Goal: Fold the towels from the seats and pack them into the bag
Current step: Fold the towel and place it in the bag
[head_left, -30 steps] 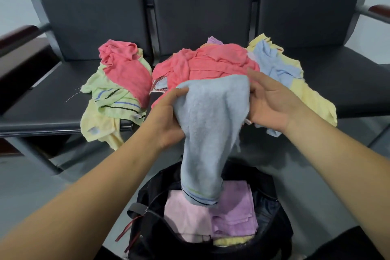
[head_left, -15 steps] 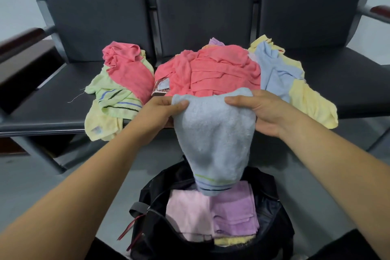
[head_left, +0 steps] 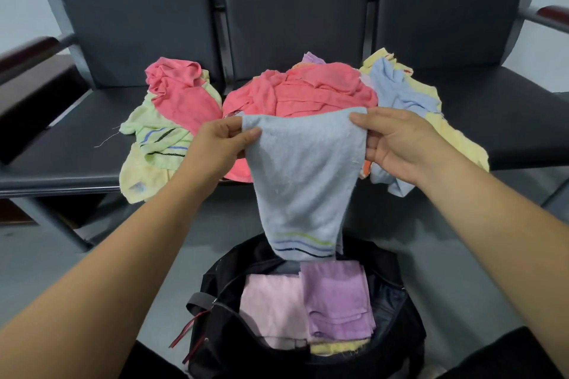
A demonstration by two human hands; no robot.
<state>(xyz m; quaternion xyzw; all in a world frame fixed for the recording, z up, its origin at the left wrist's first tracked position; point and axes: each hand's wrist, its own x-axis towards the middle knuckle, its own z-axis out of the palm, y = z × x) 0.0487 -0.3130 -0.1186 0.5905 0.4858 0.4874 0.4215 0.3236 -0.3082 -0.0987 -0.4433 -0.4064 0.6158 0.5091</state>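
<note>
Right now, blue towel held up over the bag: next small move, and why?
Probably bring the two top corners together to halve it. The left hand and right hand each pinch a top corner of the blue towel, which hangs unfolded above the bag, while the pink towel and purple towel inside lie folded.

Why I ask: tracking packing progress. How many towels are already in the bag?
3: a pink towel at the left, a purple towel at the right, a yellow towel edge under them. Others may lie hidden beneath.

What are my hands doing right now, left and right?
Left hand: pinching the top left corner of the light blue towel.
Right hand: pinching its top right corner.
</note>
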